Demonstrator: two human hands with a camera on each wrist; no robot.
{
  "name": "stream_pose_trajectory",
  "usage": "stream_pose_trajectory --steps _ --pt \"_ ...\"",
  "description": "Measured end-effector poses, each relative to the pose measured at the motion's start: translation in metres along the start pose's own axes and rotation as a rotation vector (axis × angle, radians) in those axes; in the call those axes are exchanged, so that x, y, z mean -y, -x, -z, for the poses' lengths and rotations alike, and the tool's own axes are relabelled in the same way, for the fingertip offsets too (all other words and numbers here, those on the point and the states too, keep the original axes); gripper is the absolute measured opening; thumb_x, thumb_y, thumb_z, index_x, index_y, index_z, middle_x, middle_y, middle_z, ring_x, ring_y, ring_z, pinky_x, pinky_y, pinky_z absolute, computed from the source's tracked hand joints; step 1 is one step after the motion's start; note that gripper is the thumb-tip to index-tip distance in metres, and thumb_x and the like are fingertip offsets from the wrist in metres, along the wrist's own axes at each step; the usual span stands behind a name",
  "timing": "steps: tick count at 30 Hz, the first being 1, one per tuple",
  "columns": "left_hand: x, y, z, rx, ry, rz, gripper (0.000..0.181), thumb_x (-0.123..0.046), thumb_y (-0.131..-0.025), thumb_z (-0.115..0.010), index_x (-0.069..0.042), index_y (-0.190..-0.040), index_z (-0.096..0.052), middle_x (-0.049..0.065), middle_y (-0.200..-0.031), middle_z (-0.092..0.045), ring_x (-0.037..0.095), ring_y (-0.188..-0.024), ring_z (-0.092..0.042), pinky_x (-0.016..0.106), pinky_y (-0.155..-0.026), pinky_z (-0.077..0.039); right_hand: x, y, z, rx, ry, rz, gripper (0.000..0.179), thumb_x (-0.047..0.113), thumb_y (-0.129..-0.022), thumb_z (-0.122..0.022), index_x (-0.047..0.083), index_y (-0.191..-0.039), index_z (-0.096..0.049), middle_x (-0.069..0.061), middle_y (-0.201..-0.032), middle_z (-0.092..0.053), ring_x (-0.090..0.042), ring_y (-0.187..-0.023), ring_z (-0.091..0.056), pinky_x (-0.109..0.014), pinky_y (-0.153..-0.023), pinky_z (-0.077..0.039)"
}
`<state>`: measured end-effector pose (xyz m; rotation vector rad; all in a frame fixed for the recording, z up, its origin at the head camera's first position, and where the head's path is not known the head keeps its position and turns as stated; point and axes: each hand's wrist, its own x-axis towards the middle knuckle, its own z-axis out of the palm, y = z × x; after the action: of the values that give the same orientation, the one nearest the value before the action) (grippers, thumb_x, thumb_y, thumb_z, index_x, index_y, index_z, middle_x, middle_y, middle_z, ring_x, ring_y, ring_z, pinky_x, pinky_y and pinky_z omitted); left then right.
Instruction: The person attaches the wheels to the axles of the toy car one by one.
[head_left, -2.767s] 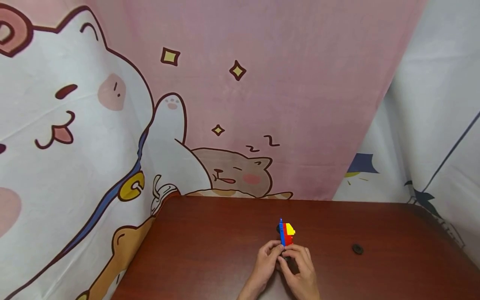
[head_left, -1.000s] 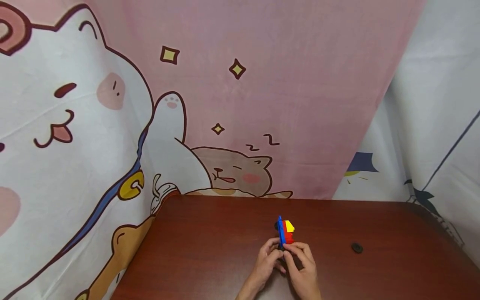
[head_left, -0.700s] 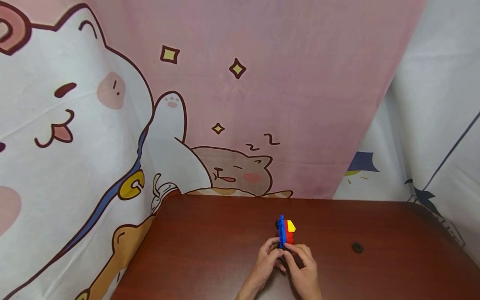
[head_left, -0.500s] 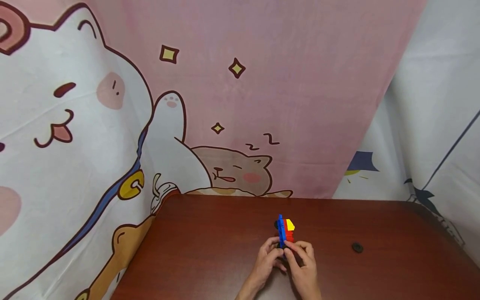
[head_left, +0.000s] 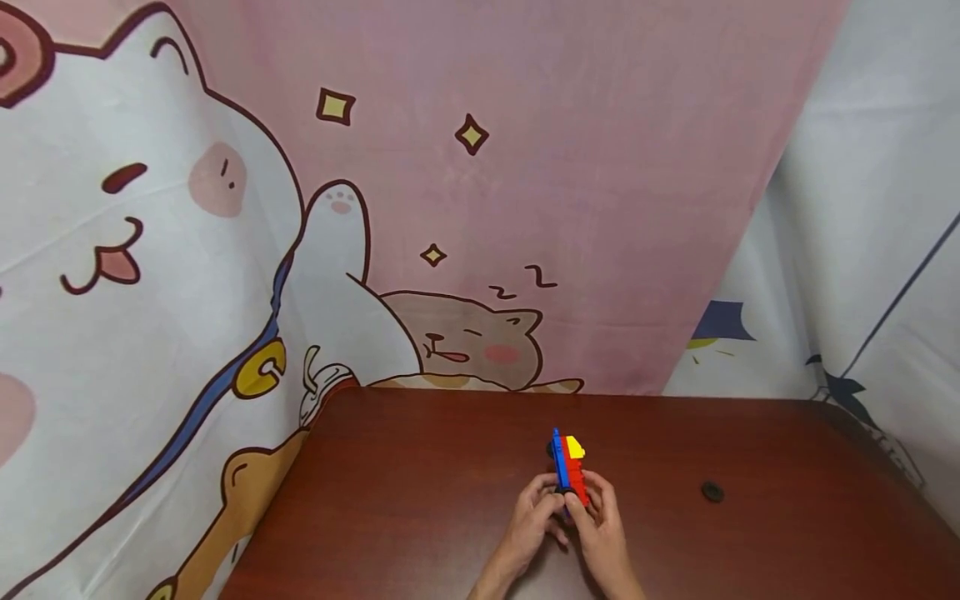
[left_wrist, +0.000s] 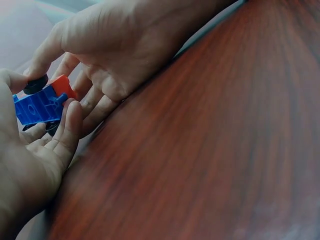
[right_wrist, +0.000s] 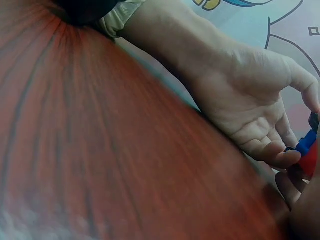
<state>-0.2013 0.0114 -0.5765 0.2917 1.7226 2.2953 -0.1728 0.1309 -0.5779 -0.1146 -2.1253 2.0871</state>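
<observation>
W/ L hand (head_left: 528,523) & R hand (head_left: 602,529) curled round toy car (head_left: 567,467), I figured pressing wheel (left_wrist: 36,85) straight, w/o tilt, was best.

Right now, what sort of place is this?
Probably an indoor tabletop play or work corner: there's a reddish-brown table, cartoon-cat fabric behind it, and a small colorful brick-style toy.

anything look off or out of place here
One thing: a small black wheel-like piece lies alone on the table, apart from the blue, red and yellow toy held by the left hand and right hand. It looks stray because the toy carries similar black wheels. No spill or damage shows.
</observation>
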Motion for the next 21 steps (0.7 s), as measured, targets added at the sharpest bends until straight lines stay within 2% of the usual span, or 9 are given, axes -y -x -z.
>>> stream_pose_trajectory --steps 2,10,16,21 --pt "-0.0004 0.0004 -0.0001 0.000 -0.013 0.006 0.041 -0.013 -0.093 -0.052 0.006 -0.130 -0.051 0.000 -0.089 -0.062 0.014 -0.070 -0.058 0.020 -0.047 -0.049 -0.0013 -0.0004 -0.0009 -0.015 -0.013 0.020 0.053 0.017 -0.103 -0.055 0.000 -0.146 -0.030 -0.027 -0.134 -0.053 0.005 -0.100 -0.059 -0.018 -0.082 -0.053" --pt "0.0030 -0.0011 0.0002 0.016 -0.058 -0.002 0.039 -0.015 -0.097 -0.051 0.004 -0.131 -0.051 0.002 -0.092 -0.061 0.012 -0.072 -0.060 0.020 -0.048 -0.051 -0.0004 -0.0007 -0.0004 -0.093 0.019 0.051 0.049 0.012 -0.099 -0.061 -0.001 -0.141 -0.040 -0.026 -0.128 -0.060 0.010 -0.102 -0.057 -0.008 -0.084 -0.046" --pt "0.0049 -0.0024 0.0007 0.008 -0.089 0.016 0.036 -0.013 -0.096 -0.052 0.002 -0.129 -0.052 0.001 -0.091 -0.062 0.012 -0.070 -0.060 0.021 -0.047 -0.051 0.0006 -0.0006 -0.0007 -0.083 0.004 0.023 0.048 0.013 -0.098 -0.062 0.002 -0.139 -0.040 -0.024 -0.125 -0.059 0.006 -0.097 -0.059 -0.015 -0.079 -0.052" --pt "0.0039 -0.0035 0.0016 0.002 -0.097 0.033 0.036 -0.012 -0.096 -0.054 0.002 -0.129 -0.053 0.002 -0.089 -0.063 0.012 -0.067 -0.058 0.020 -0.045 -0.047 -0.0006 -0.0011 0.0000 -0.084 0.013 0.025 0.047 0.013 -0.098 -0.062 0.002 -0.139 -0.040 -0.024 -0.121 -0.060 0.003 -0.093 -0.061 -0.016 -0.077 -0.051"
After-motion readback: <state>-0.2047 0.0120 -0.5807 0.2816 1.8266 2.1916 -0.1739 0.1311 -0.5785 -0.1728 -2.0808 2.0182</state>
